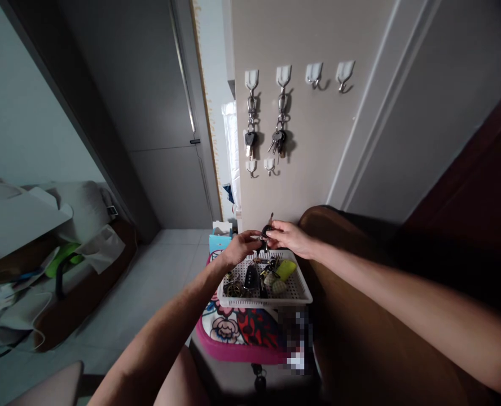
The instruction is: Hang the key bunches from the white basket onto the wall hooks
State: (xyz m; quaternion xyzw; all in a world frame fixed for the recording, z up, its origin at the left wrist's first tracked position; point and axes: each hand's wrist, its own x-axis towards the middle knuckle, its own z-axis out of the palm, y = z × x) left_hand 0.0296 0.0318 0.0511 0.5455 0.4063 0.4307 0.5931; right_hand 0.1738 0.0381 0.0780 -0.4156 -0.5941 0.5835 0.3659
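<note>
Above the far rim of a white plastic basket (267, 303), my left hand (242, 247) and my right hand (290, 238) meet at a bunch of keys (266, 231). Both hands have their fingers closed on it, and one key blade points upward. Inside the basket lie a black car key fob (251, 277), a yellow-green piece (286, 269), pale rounded pieces (279, 286) and a tangle of metal rings and keys (234, 288). On the wall, key sets hang from a left hook (251, 80) and the hook (283, 75) beside it.
Two upper hooks (313, 73) on the right and two small lower hooks (269, 166) hold nothing. The basket rests on a colourful patterned, pink-edged surface (233, 347). A brown wooden piece (339, 321) stands right. A cluttered couch (81, 208) is at left.
</note>
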